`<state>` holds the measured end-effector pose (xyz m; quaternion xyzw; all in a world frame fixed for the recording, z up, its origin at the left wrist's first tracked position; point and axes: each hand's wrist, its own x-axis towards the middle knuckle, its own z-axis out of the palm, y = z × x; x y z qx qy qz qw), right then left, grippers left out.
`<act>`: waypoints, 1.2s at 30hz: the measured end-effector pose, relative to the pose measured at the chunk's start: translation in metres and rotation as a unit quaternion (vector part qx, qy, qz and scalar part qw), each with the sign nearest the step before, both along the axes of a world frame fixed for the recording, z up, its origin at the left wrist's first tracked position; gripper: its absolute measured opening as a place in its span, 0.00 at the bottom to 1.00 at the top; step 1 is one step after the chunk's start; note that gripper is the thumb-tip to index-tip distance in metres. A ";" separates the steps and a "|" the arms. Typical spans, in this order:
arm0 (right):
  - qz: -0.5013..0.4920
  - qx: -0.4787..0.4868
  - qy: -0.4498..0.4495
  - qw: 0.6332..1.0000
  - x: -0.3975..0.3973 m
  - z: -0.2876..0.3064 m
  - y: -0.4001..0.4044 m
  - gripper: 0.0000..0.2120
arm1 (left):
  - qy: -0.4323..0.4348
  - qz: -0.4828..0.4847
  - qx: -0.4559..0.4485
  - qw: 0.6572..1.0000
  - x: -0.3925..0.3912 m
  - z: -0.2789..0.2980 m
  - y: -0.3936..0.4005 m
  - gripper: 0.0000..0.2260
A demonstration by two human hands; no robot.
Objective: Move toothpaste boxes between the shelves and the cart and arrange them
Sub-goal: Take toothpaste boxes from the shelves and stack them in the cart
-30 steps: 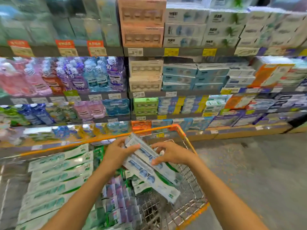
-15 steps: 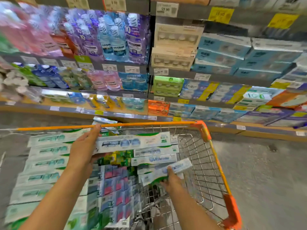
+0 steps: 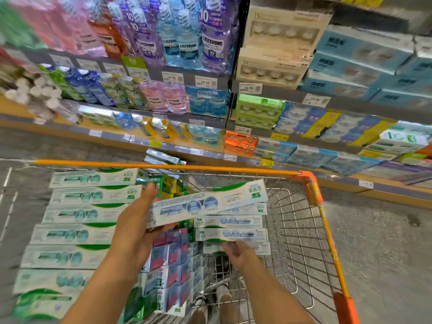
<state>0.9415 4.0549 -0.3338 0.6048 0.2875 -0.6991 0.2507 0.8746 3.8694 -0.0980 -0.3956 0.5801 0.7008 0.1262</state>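
Observation:
My left hand (image 3: 136, 226) grips one end of a long white and blue toothpaste box (image 3: 208, 203), which it holds level above the orange-rimmed wire cart (image 3: 311, 191). Below it, a few matching boxes (image 3: 231, 222) lie stacked flat in the cart. My right hand (image 3: 238, 253) holds the near edge of the lowest box (image 3: 261, 248) with its fingers curled on it. A row of green and white toothpaste boxes (image 3: 74, 215) fills the cart's left side.
Small purple and red boxes (image 3: 169, 258) stand in the cart's middle. The cart's right part shows bare wire mesh (image 3: 297, 230). Shelves behind carry mouthwash bottles (image 3: 187, 43) and toothpaste boxes (image 3: 304, 155). Grey floor (image 3: 385, 242) lies to the right.
I took the two boxes apart. My right hand lowered its box onto the stack in the cart. My left hand keeps its box above the cart. The view tilted downward.

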 end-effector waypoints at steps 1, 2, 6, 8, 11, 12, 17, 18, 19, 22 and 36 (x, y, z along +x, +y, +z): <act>-0.013 -0.011 0.004 1.000 0.004 -0.003 0.002 0.15 | 0.004 -0.003 0.001 1.000 0.002 0.000 0.001 0.15; -0.022 -0.020 -0.012 0.999 0.004 0.000 0.004 0.13 | 0.007 -0.004 0.001 1.000 0.004 0.000 0.001 0.14; 0.256 0.010 -0.009 0.967 -0.012 0.035 0.015 0.08 | 0.002 0.001 -0.003 1.000 0.010 -0.004 0.007 0.13; 0.382 0.061 0.066 0.920 -0.025 0.077 0.027 0.09 | -0.007 0.006 0.004 1.000 0.012 -0.007 0.012 0.12; 0.212 -0.022 0.249 0.945 -0.027 0.150 0.041 0.20 | -0.032 0.002 0.019 0.999 0.014 -0.009 0.022 0.16; 0.140 -0.064 0.278 0.948 -0.024 0.176 0.042 0.24 | -0.039 0.001 0.027 0.999 0.014 -0.011 0.027 0.17; -0.063 -0.049 0.200 0.977 -0.015 0.225 0.022 0.20 | -0.033 -0.049 0.003 0.998 0.017 -0.015 0.054 0.11; -0.074 -0.032 0.175 0.981 -0.014 0.225 0.018 0.14 | -0.025 -0.067 -0.019 0.997 0.018 -0.017 0.057 0.11; -0.084 -0.022 0.154 0.984 -0.013 0.223 0.016 0.11 | -0.022 -0.084 -0.037 0.995 0.020 -0.020 0.060 0.12; -0.112 -0.029 0.098 0.988 -0.007 0.201 0.013 0.09 | -0.027 -0.115 -0.068 0.991 0.027 -0.028 0.063 0.09; -0.053 0.069 -0.055 0.995 0.016 0.044 0.001 0.27 | -0.086 -0.234 -0.066 0.966 0.040 -0.049 0.024 0.15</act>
